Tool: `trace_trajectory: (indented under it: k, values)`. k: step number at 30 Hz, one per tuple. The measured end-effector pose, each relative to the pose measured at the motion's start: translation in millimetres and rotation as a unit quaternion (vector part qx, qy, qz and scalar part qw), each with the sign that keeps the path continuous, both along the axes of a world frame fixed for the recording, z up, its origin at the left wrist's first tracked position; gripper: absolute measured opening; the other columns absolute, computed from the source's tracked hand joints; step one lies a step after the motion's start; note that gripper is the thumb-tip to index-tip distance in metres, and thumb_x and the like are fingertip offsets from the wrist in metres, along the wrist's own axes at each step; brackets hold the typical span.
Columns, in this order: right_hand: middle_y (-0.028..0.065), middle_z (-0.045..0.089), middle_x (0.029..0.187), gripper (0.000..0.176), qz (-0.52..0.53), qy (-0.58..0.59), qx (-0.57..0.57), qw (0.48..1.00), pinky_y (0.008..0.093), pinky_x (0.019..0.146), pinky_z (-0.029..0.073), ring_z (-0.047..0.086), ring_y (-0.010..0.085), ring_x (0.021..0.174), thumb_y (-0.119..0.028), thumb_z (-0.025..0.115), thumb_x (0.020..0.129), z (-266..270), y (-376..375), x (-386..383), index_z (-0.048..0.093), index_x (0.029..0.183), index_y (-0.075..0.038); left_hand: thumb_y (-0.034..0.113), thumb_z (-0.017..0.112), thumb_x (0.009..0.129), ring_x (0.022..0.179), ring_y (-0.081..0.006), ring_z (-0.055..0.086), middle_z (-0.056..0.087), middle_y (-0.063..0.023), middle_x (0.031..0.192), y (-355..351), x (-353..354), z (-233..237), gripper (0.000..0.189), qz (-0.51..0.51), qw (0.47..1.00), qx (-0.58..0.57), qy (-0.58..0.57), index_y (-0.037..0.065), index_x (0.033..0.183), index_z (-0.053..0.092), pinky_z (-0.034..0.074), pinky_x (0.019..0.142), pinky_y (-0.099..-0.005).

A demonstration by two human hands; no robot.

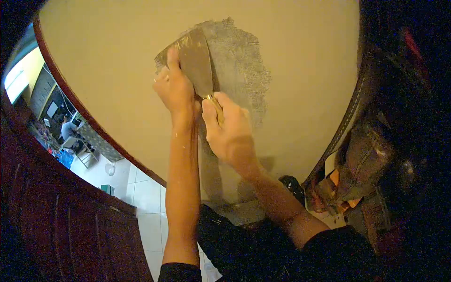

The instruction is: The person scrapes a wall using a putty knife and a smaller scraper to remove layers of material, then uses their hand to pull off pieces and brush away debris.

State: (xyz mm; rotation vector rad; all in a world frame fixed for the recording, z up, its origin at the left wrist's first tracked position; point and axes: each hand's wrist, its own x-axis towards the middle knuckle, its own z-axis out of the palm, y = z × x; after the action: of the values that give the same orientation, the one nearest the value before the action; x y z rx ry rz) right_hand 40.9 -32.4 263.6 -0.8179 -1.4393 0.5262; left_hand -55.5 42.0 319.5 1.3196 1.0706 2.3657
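A wide putty knife (pixel 197 66) lies against the cream wall (pixel 117 56), its broad metal blade pointing up and to the left. My right hand (pixel 228 127) is closed around its yellowish handle (pixel 217 109). At the blade's left side is my left hand (pixel 176 89), with one finger stretched up along the metal and the others curled; part of its grip is hidden. Behind and to the right of the blade, a rough grey patch (pixel 239 66) with ragged edges shows on the wall.
Dark red panelled door (pixel 70 221) stands at lower left. Beyond it, a person (pixel 69 128) sits on a folding chair (pixel 86 155) near a blue water bottle (pixel 65 159). Dark bags or clothes (pixel 361 160) hang on the right. White tiles (pixel 148 197) cover the floor.
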Motion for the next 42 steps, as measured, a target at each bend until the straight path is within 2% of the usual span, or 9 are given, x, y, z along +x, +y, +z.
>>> trace_trajectory:
  k: [8, 11, 17, 19, 23, 26, 30, 36, 42]
  values:
    - [0.0175, 0.049, 0.062, 0.024, 0.022, 0.031, -0.025, 0.999, 0.0368, 0.054, 0.039, 0.045, 0.0266, 0.053, -0.021, 0.053, 0.092, -17, -1, 4, 0.054, 0.085, 0.001, 0.034, 0.061, 0.091, 0.046, -0.0072, 0.027, 0.034, 0.0056, 0.047, 13, 3, -26, 0.056, -0.028, 0.999, -0.004, -0.017, 0.012, 0.048, 0.032, 0.019, 0.044, -0.0303]
    - [0.0140, 0.047, 0.061, 0.022, -0.002, 0.017, 0.012, 1.000, 0.0340, 0.053, 0.039, 0.044, 0.0163, 0.055, -0.020, 0.053, 0.092, -9, 6, 0, 0.055, 0.087, 0.001, 0.037, 0.059, 0.091, 0.046, -0.0068, 0.027, 0.034, 0.0047, 0.046, -2, 15, -1, 0.057, 0.083, 0.996, -0.041, 0.016, 0.009, 0.047, 0.034, 0.021, 0.044, -0.0304]
    - [0.0179, 0.053, 0.065, 0.022, 0.027, 0.047, -0.036, 0.998, 0.0365, 0.055, 0.041, 0.049, 0.0252, 0.055, -0.021, 0.053, 0.092, -20, -3, -1, 0.056, 0.089, 0.001, 0.035, 0.059, 0.090, 0.047, -0.0094, 0.034, 0.040, 0.0024, 0.048, 5, 3, -21, 0.054, 0.041, 0.998, 0.007, 0.041, 0.003, 0.050, 0.044, 0.027, 0.044, -0.0327]
    - [0.0238, 0.060, 0.070, 0.021, -0.030, -0.002, 0.028, 0.999, 0.0470, 0.056, 0.047, 0.061, 0.0439, 0.069, -0.021, 0.053, 0.091, -5, 11, -4, 0.054, 0.085, -0.002, 0.036, 0.059, 0.089, 0.048, -0.0118, 0.036, 0.042, 0.0006, 0.049, 6, 3, 3, 0.054, 0.117, 0.989, -0.010, 0.094, 0.001, 0.051, 0.047, 0.030, 0.046, -0.0352]
    - [0.0211, 0.059, 0.072, 0.026, -0.003, 0.024, 0.060, 0.998, 0.0382, 0.061, 0.045, 0.059, 0.0348, 0.065, -0.024, 0.052, 0.092, 17, 19, -6, 0.057, 0.093, 0.002, 0.038, 0.060, 0.089, 0.048, -0.0125, 0.034, 0.039, -0.0002, 0.048, 4, 7, 24, 0.056, 0.066, 0.997, -0.041, 0.031, 0.001, 0.050, 0.043, 0.030, 0.046, -0.0360]
    - [0.0213, 0.059, 0.072, 0.026, 0.003, 0.020, -0.004, 1.000, 0.0391, 0.061, 0.045, 0.058, 0.0363, 0.065, -0.024, 0.052, 0.092, 0, 5, 2, 0.057, 0.093, 0.002, 0.040, 0.061, 0.088, 0.048, -0.0120, 0.032, 0.036, -0.0003, 0.048, 21, -1, -3, 0.059, 0.189, 0.975, 0.000, 0.118, 0.003, 0.049, 0.037, 0.030, 0.046, -0.0351]
    - [0.0214, 0.059, 0.072, 0.025, -0.009, -0.001, -0.018, 1.000, 0.0399, 0.061, 0.046, 0.059, 0.0370, 0.067, -0.024, 0.052, 0.092, -19, 0, 6, 0.057, 0.092, 0.001, 0.040, 0.061, 0.089, 0.049, -0.0101, 0.031, 0.035, 0.0011, 0.048, 3, 9, -17, 0.059, 0.093, 0.991, -0.073, 0.060, 0.005, 0.049, 0.035, 0.028, 0.046, -0.0314]
    - [0.0241, 0.060, 0.068, 0.023, -0.026, 0.010, 0.086, 0.996, 0.0517, 0.056, 0.046, 0.060, 0.0440, 0.065, -0.023, 0.052, 0.092, 14, 25, -12, 0.052, 0.086, -0.001, 0.036, 0.060, 0.091, 0.048, -0.0081, 0.034, 0.036, 0.0045, 0.049, 6, 0, 25, 0.056, 0.081, 0.994, -0.021, 0.068, 0.008, 0.049, 0.034, 0.026, 0.044, -0.0291]
    - [0.0205, 0.060, 0.071, 0.025, -0.012, -0.016, 0.023, 1.000, 0.0426, 0.059, 0.045, 0.058, 0.0405, 0.066, -0.025, 0.053, 0.091, -15, 3, 2, 0.057, 0.090, -0.001, 0.036, 0.061, 0.091, 0.046, -0.0081, 0.031, 0.036, 0.0044, 0.049, -4, 0, -17, 0.056, 0.092, 0.990, -0.069, 0.083, 0.009, 0.049, 0.034, 0.024, 0.042, -0.0309]
